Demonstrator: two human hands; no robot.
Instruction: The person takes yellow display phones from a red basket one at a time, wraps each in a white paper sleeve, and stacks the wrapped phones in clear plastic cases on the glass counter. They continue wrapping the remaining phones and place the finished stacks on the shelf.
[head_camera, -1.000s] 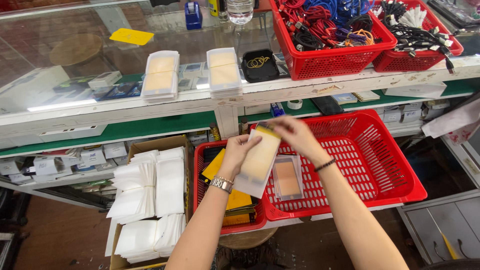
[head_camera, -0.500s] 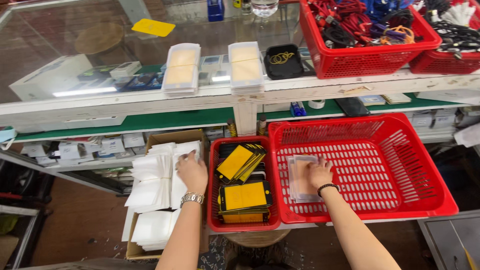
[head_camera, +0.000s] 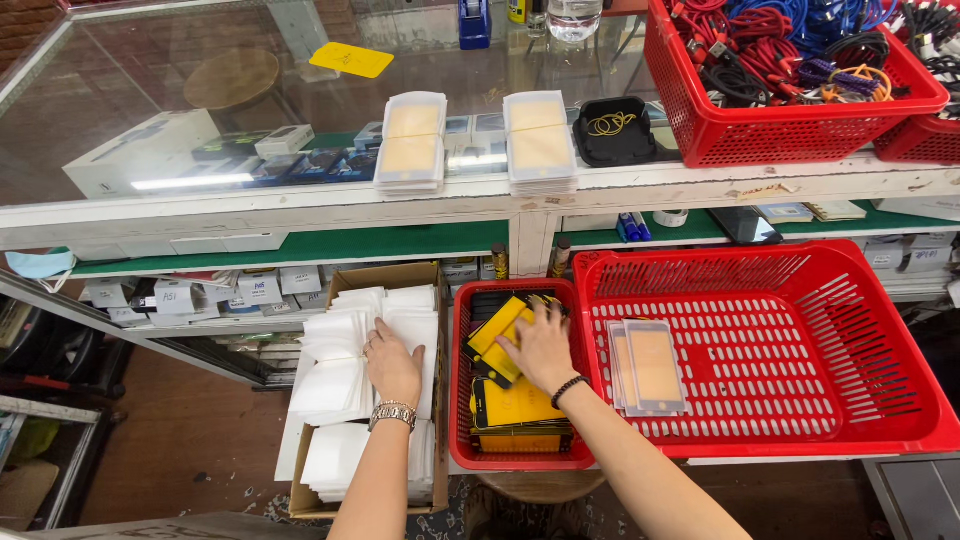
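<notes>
Plainly, left hand (head_camera: 392, 365): flat, fingers spread on the white sleeves (head_camera: 345, 365) in the cardboard box (head_camera: 385, 278), gripping nothing
Right hand (head_camera: 540, 345): open, fingertips pressing the yellow-and-black panels (head_camera: 510, 405) in the small red bin (head_camera: 462, 400)
Risk: tilted top panels could slide off the stack
Hidden: stack depth; whether any panel is pinched, cannot tell
Nearby: packed pieces (head_camera: 650, 365) lying in the large red basket (head_camera: 800, 340)

– What sits on the glass counter (head_camera: 200, 120)?
– Two stacks of sleeved screen protectors (head_camera: 410, 140), a black tray (head_camera: 612, 135) of rubber bands, a red basket (head_camera: 790, 130) of cables, a yellow card (head_camera: 351, 60).
</notes>
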